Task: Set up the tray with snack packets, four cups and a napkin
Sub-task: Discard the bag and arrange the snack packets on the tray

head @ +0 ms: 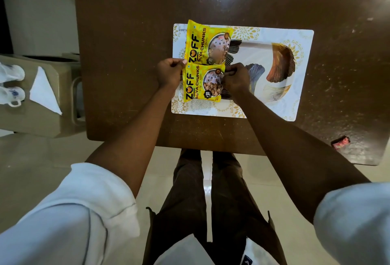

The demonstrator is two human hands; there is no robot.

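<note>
Two yellow snack packets lie on the left part of the white patterned tray (304, 57), which rests on the brown table. The far packet (202, 43) overlaps the tray's top left edge. The near packet (200, 84) sits just below it. My left hand (168, 72) pinches the packets' left edge where they meet. My right hand (235, 79) pinches their right edge. White cups (12, 84) with blue print and a folded white napkin (45, 91) lie on a low beige stand to the left of the table.
The brown table (130, 53) fills the middle of the view. A small red wrapper (340, 142) lies near the table's front right edge. The beige stand (38, 121) is beside the table's left side. My legs stand on pale floor tiles below.
</note>
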